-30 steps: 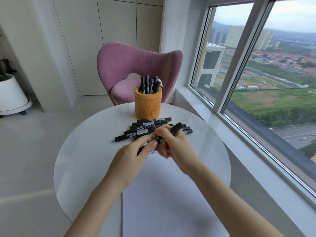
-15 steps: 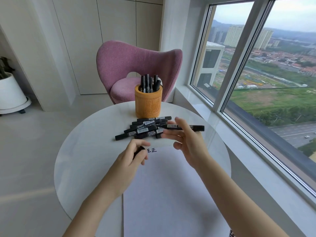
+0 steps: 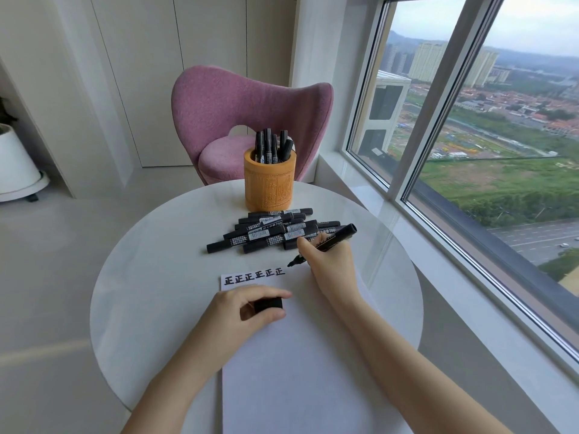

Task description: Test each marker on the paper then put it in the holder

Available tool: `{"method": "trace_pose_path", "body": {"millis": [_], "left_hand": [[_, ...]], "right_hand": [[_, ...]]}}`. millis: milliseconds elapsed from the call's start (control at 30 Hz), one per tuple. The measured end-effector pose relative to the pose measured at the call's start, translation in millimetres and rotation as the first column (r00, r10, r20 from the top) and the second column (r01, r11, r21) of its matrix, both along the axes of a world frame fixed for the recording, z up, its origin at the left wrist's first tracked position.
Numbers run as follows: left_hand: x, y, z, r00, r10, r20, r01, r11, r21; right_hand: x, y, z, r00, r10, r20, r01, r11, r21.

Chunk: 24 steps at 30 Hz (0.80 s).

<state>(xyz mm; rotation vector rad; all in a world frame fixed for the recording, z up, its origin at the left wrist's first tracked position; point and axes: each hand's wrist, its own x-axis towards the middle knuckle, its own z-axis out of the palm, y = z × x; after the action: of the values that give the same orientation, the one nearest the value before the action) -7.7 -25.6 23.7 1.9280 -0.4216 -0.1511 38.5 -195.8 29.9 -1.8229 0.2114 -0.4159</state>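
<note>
Your right hand (image 3: 332, 261) grips the uncapped marker (image 3: 333, 237), its tip hovering at the far edge of the paper (image 3: 297, 371), right of the written row (image 3: 253, 274). Your left hand (image 3: 244, 314) pinches the cap (image 3: 268, 303). Stray farther and ink likely marks the counter (image 3: 150, 277).

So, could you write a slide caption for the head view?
The right hand holds an uncapped marker near the paper; the left hand pinches the cap.
</note>
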Motion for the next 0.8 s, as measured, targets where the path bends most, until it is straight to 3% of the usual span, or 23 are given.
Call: {"method": "trace_pose_path", "body": {"millis": [800], "left_hand": [[-2.5,0.6,-1.3,0.999,0.021,0.048,-0.022,1.000,0.020]], "right_hand": [[-3.6,3.5,-1.5,1.000,0.008,-0.024,-0.009,0.999,-0.041]]}}
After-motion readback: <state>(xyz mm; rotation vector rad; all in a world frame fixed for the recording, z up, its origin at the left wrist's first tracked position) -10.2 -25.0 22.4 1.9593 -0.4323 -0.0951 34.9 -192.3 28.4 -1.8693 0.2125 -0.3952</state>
